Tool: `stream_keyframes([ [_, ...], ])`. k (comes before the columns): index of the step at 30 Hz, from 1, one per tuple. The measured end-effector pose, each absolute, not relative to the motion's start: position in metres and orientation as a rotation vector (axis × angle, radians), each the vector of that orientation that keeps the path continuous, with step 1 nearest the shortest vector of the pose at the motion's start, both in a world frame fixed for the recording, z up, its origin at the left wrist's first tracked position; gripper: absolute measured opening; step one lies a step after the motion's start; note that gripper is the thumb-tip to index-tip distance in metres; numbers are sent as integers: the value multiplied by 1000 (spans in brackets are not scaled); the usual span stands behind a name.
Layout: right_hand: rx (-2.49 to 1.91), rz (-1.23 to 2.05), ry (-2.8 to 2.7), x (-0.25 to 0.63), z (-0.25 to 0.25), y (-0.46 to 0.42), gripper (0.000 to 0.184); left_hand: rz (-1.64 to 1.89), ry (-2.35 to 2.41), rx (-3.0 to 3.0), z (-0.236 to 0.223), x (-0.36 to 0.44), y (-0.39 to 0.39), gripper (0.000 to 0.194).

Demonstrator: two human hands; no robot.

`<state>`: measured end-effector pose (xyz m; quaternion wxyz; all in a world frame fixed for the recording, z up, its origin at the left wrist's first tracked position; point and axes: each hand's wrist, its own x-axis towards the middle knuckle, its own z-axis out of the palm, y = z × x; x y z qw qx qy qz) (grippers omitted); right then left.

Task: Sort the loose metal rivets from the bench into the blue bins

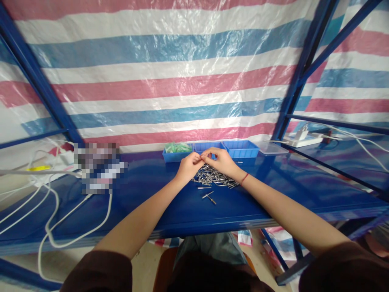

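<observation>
My left hand (191, 164) and my right hand (219, 159) meet at the fingertips, just above a heap of silvery pop rivets (214, 176) on the blue table. Both hands are closed in a pinch. Whatever sits between the fingertips is too small and covered to make out. A few loose rivets (209, 196) lie in front of the heap, nearer to me. Behind my hands stands a row of blue bins: the left bin (168, 155) holds small green and clear packets, the middle bin (209, 146) is partly hidden, and the right bin (243, 153) shows no contents.
A clear plastic lid (272, 149) lies right of the bins. White cables (56, 202) loop over the table's left side and front edge. A power strip (304, 140) sits at the right back. Blue metal posts (293, 89) frame the table (146, 194) before a striped sheet.
</observation>
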<state>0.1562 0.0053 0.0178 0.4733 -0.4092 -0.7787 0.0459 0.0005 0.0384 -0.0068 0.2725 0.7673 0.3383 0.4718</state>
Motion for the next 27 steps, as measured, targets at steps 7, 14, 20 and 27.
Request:
stream_keyframes([
  [7, -1074, 97, -1920, 168, 23, 7, 20, 1350, 940, 2064, 4, -4, 40, 8],
  [14, -1093, 304, -1870, 174, 22, 22, 29, 1327, 894, 2014, 5, -5, 48, 25],
  [20, -1598, -220, -1587, 200, 22, 52, 37, 1070, 1029, 2431, 5, -12, 53, 20],
  [27, -1773, -262, -1598, 209, 18, 49, 37, 791, 1042, 2793, -1, -15, 60, 24],
])
